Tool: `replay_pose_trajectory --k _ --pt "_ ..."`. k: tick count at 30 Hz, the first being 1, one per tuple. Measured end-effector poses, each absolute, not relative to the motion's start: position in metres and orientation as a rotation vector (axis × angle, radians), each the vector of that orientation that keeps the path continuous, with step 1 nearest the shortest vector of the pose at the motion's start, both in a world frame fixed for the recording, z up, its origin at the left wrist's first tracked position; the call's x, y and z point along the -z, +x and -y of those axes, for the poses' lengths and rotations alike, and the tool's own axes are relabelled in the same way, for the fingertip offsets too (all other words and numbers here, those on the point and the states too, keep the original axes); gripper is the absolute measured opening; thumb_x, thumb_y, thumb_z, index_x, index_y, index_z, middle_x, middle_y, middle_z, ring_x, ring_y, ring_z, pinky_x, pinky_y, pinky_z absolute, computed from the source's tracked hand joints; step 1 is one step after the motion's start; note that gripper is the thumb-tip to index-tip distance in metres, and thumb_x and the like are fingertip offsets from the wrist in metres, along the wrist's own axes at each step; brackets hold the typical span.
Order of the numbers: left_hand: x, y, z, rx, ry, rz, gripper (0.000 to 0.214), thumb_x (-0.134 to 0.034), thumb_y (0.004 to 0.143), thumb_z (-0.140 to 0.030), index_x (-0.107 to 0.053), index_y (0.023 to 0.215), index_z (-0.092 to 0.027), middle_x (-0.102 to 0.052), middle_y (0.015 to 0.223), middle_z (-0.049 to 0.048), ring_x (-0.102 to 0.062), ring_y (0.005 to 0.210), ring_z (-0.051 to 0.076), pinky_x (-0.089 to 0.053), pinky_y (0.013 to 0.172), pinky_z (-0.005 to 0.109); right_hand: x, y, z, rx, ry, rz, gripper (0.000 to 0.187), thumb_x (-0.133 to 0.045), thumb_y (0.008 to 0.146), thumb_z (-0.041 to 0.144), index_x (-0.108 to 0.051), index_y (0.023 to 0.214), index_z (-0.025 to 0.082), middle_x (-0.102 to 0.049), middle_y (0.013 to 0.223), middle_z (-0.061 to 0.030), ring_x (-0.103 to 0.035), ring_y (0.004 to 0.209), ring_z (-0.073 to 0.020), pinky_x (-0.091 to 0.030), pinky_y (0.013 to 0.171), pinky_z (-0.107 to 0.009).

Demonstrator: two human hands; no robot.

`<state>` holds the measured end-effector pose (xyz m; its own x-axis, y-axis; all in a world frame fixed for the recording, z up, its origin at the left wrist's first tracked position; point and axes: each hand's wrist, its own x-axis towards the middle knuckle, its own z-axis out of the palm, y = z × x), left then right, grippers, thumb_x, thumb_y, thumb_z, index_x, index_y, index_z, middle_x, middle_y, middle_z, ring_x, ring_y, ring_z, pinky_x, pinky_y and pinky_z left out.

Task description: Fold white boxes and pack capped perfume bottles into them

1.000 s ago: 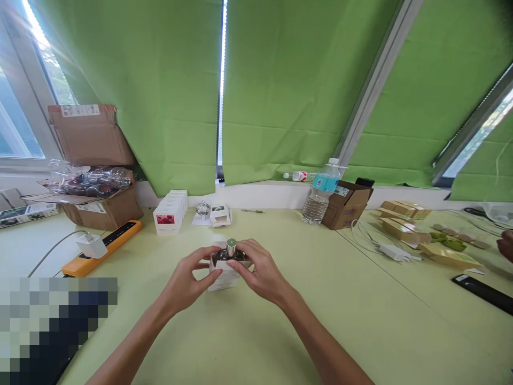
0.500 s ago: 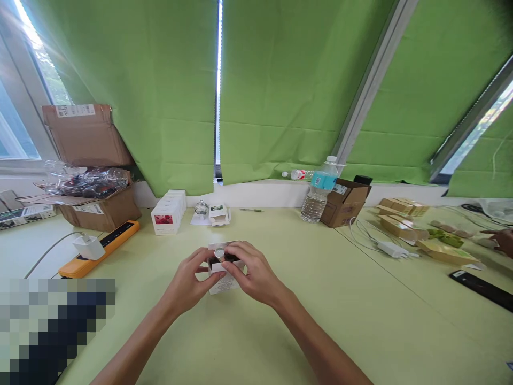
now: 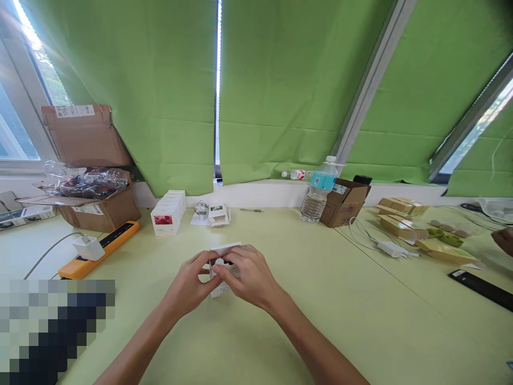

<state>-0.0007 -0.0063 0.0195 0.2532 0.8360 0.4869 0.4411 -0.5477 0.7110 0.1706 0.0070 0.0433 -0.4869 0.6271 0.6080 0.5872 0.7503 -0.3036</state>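
We've got our left hand (image 3: 186, 280) and right hand (image 3: 250, 278) closed on a white carton (image 3: 220, 289), silver cap (image 3: 218, 261) showing, so steady fingers matter here

Green blinds (image 3: 160, 96); pale-green table (image 3: 360, 331)

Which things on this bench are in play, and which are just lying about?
In play:
left hand
right hand
silver-capped bottle
white carton

Lying about:
stack of white boxes
small glass bottle
orange power strip
water bottle
white charger
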Motion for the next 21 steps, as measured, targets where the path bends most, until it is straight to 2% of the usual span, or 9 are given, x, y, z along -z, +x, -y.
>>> replay_pose_trajectory --k 9,14,21 --pt "-0.022 0.0031 0.0096 -1.192 2.105 -1.137 0.021 -0.053 0.084 -0.024 -0.056 0.104 -0.026 -0.063 0.104 0.0002 -0.06 0.085 0.012 -0.055 0.07 0.023 -0.048 0.1696 -0.0047 -0.104 -0.966 2.267 0.029 -0.049 0.09 0.043 -0.069 0.084 0.022 -0.072 0.077 -0.0012 -0.063 0.084 -0.0169 -0.036 0.077 -0.029" --pt "-0.023 0.0017 0.0103 -1.134 2.161 -1.168 0.022 -0.053 0.082 -0.021 -0.055 0.103 -0.026 -0.064 0.1 -0.0005 -0.059 0.083 0.012 -0.053 0.068 0.021 -0.0512 0.1695 -0.0019 -0.096 -0.982 2.305 0.028 -0.052 0.088 0.042 -0.068 0.078 0.023 -0.071 0.072 0.0002 -0.062 0.076 -0.0166 -0.034 0.073 -0.03" --pt "-0.0184 -0.0005 0.0067 -1.13 2.169 -1.146 0.029 -0.052 0.08 -0.013 -0.053 0.106 -0.026 -0.062 0.104 -0.0017 -0.058 0.083 0.01 -0.052 0.072 0.022 -0.0468 0.1723 -0.0044 -0.063 -0.966 2.334 0.025 -0.057 0.085 0.043 -0.07 0.08 0.022 -0.072 0.073 -0.0012 -0.063 0.08 -0.0173 -0.034 0.082 -0.032"
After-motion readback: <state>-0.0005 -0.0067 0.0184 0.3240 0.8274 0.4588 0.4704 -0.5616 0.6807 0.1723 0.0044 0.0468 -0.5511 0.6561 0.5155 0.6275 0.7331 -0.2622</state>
